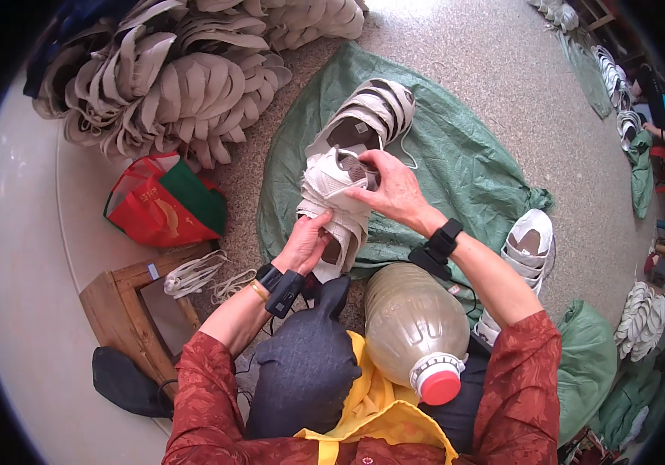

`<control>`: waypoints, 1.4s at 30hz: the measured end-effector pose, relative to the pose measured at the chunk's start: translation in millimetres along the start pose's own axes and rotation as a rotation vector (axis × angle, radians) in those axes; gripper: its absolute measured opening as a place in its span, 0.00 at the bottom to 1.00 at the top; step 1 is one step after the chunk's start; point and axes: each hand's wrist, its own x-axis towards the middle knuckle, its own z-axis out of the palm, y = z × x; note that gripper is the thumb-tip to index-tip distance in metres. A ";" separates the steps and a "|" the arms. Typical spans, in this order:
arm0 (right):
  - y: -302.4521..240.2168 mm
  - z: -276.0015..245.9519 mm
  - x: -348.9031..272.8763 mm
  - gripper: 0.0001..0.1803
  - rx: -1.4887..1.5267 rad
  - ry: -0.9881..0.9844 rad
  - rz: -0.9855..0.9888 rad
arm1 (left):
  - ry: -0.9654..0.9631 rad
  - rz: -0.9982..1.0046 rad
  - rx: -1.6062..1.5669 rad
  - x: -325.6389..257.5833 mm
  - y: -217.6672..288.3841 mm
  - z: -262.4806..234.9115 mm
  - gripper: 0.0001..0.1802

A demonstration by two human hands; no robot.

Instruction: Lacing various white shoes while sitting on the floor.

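Crowding my lap at six o'clock is a tan plastic bottle [416,325] with a red cap. A red-and-green bag [163,203] lies at nine o'clock. My left hand [301,244] and right hand [393,190] each grip the white shoe [331,203] over the green sack [456,155], its length running twelve to six.

My left hand [304,244] covers the lower part of the white shoe [332,190]; my right hand [393,190] hides its opening's far edge.
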 end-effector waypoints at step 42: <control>-237.7 -233.7 -325.3 0.43 -0.239 0.526 -0.125 | -0.809 0.050 -0.186 -241.9 5.0 241.0 0.34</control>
